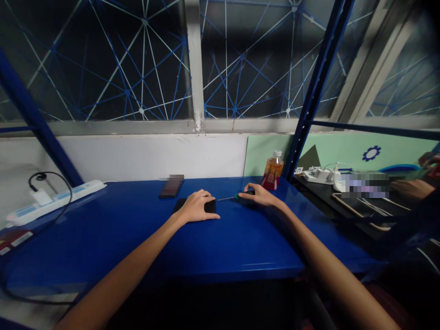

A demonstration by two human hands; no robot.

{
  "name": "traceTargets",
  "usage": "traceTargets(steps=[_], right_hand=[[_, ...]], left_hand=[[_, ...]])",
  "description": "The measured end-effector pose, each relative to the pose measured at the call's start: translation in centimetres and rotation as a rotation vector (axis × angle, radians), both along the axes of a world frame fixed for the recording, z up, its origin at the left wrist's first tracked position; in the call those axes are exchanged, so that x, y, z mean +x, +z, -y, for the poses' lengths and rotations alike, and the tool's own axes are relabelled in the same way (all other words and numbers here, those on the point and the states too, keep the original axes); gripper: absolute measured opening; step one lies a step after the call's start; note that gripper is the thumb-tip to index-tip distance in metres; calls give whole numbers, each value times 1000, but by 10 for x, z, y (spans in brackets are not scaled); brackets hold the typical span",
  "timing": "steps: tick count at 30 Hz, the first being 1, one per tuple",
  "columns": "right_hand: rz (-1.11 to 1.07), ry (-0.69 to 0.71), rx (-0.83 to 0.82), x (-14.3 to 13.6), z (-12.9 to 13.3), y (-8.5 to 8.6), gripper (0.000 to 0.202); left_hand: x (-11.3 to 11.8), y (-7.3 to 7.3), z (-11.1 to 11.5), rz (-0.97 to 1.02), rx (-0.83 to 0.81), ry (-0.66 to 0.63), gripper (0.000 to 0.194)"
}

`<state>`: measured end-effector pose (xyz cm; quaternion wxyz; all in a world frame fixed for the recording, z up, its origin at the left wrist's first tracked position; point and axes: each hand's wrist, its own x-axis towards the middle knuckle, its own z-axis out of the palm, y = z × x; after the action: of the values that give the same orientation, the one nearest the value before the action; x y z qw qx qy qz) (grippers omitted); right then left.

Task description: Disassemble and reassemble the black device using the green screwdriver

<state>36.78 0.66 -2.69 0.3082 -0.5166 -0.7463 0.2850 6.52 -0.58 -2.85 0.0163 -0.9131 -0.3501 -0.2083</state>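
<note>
My left hand (199, 207) lies over a flat black rectangular object (180, 206) on the blue table, its fingers and thumb spanning the right part and holding it down. What kind of object this is I cannot make out. In my right hand (258, 195) is a screwdriver (227, 198) with a thin metal shaft, a green collar and a dark handle. The fingers are closed around the handle, and the shaft points left at the right edge of the black object. A small gap seems to separate tip and object.
On the blue table (240, 247) lie a dark phone-like slab (172, 187) and a white power strip (82, 190) with a black cable. A drink bottle (273, 172) stands behind my right hand. Beyond a blue post (311, 87), another person's hand (412, 189) is at a dark neighbouring table.
</note>
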Motion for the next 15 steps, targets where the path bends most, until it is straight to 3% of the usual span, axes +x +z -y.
traceTargets(steps=[4, 10, 15], right_hand=[[-107, 61, -170, 3, 2, 1, 52], [-79, -54, -19, -7, 4, 0, 48], [-189, -2, -122, -6, 6, 2, 51]], left_hand=[[1, -1, -1, 3, 3, 12, 74], [0, -3, -2, 11, 24, 8, 72], [-1, -3, -4, 2, 28, 2, 73]])
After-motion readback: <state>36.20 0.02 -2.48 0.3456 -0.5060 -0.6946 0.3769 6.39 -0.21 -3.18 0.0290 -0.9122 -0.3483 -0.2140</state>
